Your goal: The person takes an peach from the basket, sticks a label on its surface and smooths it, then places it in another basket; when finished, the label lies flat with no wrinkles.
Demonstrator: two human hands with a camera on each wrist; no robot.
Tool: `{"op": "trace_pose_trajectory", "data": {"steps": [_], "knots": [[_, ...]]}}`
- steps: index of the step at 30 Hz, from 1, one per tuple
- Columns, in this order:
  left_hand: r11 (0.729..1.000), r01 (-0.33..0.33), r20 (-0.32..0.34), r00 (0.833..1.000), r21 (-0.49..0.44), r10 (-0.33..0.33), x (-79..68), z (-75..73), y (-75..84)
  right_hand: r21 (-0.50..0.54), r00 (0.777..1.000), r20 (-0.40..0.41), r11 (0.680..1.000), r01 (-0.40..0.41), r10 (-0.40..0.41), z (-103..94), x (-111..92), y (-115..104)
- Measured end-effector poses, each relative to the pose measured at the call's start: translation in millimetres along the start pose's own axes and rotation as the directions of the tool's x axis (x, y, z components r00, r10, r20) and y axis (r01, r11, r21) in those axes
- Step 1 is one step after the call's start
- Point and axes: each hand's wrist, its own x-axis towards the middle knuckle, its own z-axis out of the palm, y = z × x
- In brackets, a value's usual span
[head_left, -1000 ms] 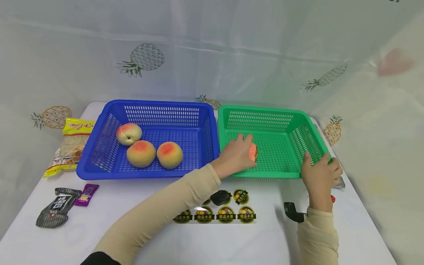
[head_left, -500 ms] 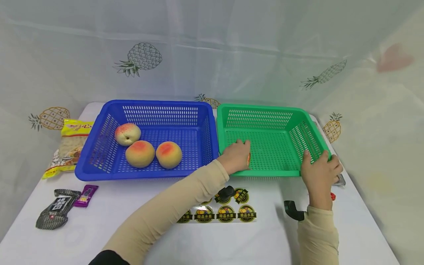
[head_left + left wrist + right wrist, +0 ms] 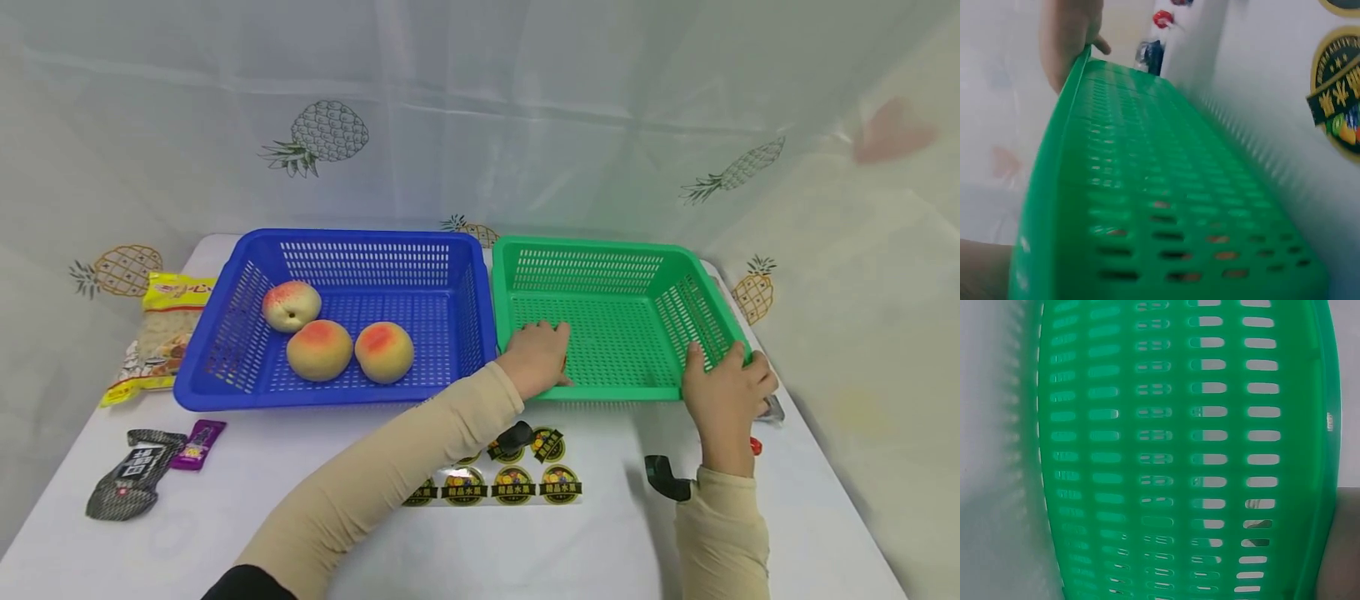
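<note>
My left hand (image 3: 536, 358) reaches over the near rim into the front left corner of the green basket (image 3: 615, 396). Its fingers are bent around a small orange-red speckled object, now almost wholly hidden by the hand. In the left wrist view, skin tones show through the slots of the basket wall (image 3: 1141, 162). My right hand (image 3: 723, 404) grips the basket's front right corner, thumb on the inner side and fingers spread over the outside. The right wrist view is filled by the slotted basket side (image 3: 1172, 444), with part of the right hand (image 3: 1342, 550) at its rim.
A blue basket (image 3: 330, 400) holding several peaches (image 3: 318, 350) stands directly left of the green one. A sheet of round fruit stickers (image 3: 513, 485) lies in front. Snack packets, a yellow bag (image 3: 161, 333), a black one (image 3: 127, 479) and a purple one (image 3: 197, 444), lie left.
My left hand has moved down and toward the near left corner of the green basket, and the orange-red object has slipped from view behind it. The right hand stays put.
</note>
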Motion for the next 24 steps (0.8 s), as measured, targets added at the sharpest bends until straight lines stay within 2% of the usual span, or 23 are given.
{"op": "trace_pose_trajectory", "data": {"steps": [3, 5, 7, 9, 11, 12, 13, 15, 17, 20, 22, 24], "knots": [[0.999, -0.039, -0.024, 0.999, 0.01, 0.039, -7.1, -4.5, -8.6, 0.005, 1.0, 0.002, 1.0, 0.01, -0.01, 0.9, 1.2, -0.7], [0.995, -0.087, -0.059, 0.995, -0.053, 0.084, -19.8, -10.8, -20.2, 0.008, 1.0, 0.007, 1.0, 0.012, -0.012, 1.7, 1.1, -0.8], [0.98, -0.145, -0.122, 0.984, -0.136, 0.129, -40.4, -18.6, -37.4, 0.007, 1.0, 0.012, 1.0, 0.016, -0.016, 2.2, 0.1, -0.2], [0.965, -0.155, -0.201, 0.973, -0.212, 0.112, -66.9, -27.2, -59.1, 0.006, 1.0, 0.015, 1.0, 0.016, -0.016, 2.2, -1.3, 0.4], [0.963, -0.116, -0.288, 0.957, -0.242, 0.043, -95.7, -33.9, -85.1, 0.0, 1.0, 0.018, 1.0, 0.013, -0.013, 2.1, -2.4, 1.4], [0.966, -0.084, -0.337, 0.941, -0.244, -0.003, -110.2, -36.0, -99.7, -0.004, 1.0, 0.021, 1.0, 0.011, -0.011, 2.0, -2.6, 1.8], [0.969, -0.048, -0.382, 0.923, -0.244, -0.05, -124.7, -37.2, -114.8, -0.008, 1.0, 0.024, 1.0, 0.009, -0.009, 1.8, -2.6, 2.0], [0.962, 0.074, -0.437, 0.88, -0.265, -0.188, -150.1, -36.2, -143.0, -0.016, 1.0, 0.024, 1.0, 0.006, -0.006, 1.5, -1.8, 2.8], [0.94, 0.197, -0.451, 0.837, -0.279, -0.31, -175.6, -31.3, -171.2, -0.021, 1.0, 0.025, 1.0, 0.006, -0.005, 1.1, -1.9, 2.5], [0.879, 0.351, -0.433, 0.771, -0.322, -0.466, -207.1, -17.3, -205.7, -0.033, 0.999, 0.033, 0.999, 0.001, 0.0, -1.2, -1.2, 1.2], [0.852, 0.393, -0.412, 0.753, -0.345, -0.514, -221.7, -5.8, -222.8, -0.056, 0.998, 0.061, 0.998, -0.006, 0.009, -4.4, -0.7, -0.3], [0.838, 0.382, -0.398, 0.751, -0.389, -0.527, -230.5, 5.5, -234.2, -0.087, 0.995, 0.096, 0.996, -0.002, 0.01, -9.2, -0.8, -3.0]]}}
